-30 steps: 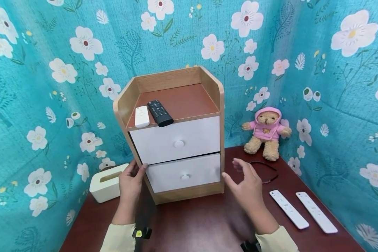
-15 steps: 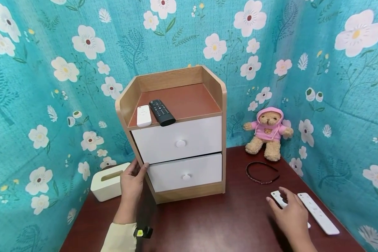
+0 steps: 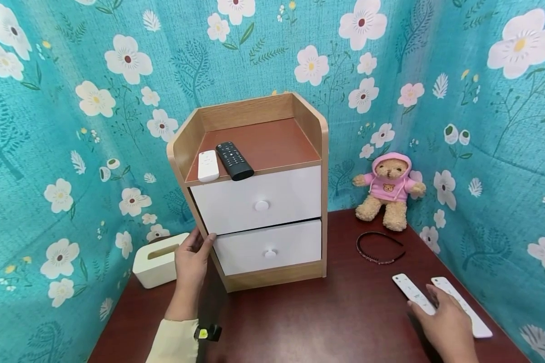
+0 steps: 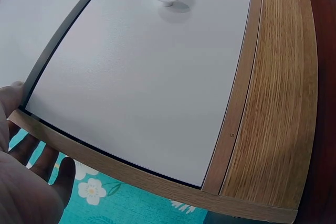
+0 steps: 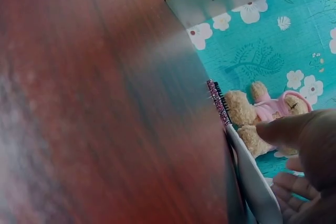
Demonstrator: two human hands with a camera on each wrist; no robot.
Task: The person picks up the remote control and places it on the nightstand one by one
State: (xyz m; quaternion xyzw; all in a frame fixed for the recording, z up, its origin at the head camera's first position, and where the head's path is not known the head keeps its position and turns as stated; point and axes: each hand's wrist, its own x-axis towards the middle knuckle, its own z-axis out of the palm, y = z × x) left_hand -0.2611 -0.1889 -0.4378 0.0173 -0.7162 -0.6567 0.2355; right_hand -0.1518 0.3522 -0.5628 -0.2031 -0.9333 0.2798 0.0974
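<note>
A wooden drawer cabinet (image 3: 278, 281) with two white drawers stands in the middle of the head view. My left hand (image 3: 192, 262) holds its left side edge, thumb at the front and fingers along the side panel; in the left wrist view these fingers (image 4: 46, 162) lie beside the panel. On the right, my right hand (image 3: 449, 322) grips a white remote control (image 3: 411, 289) between thumb and fingers. The hand covers the remote's near end. The right wrist view shows this remote (image 5: 252, 177) almost edge-on, the thumb above it. A second white remote (image 3: 474, 317) lies just right of it.
On the cabinet top lie a small white remote (image 3: 208, 166) and a black remote (image 3: 234, 161). A cream tissue box (image 3: 156, 267) stands left of the cabinet. A dark headband (image 3: 377, 260) and a teddy bear (image 3: 388, 191) in a pink hoodie are at the right. Floral cloth (image 3: 263, 50) surrounds the table.
My right hand has left the cabinet's right side, moved right and toward me, and taken hold of the nearer white remote. The left hand has stayed on the cabinet's edge.
</note>
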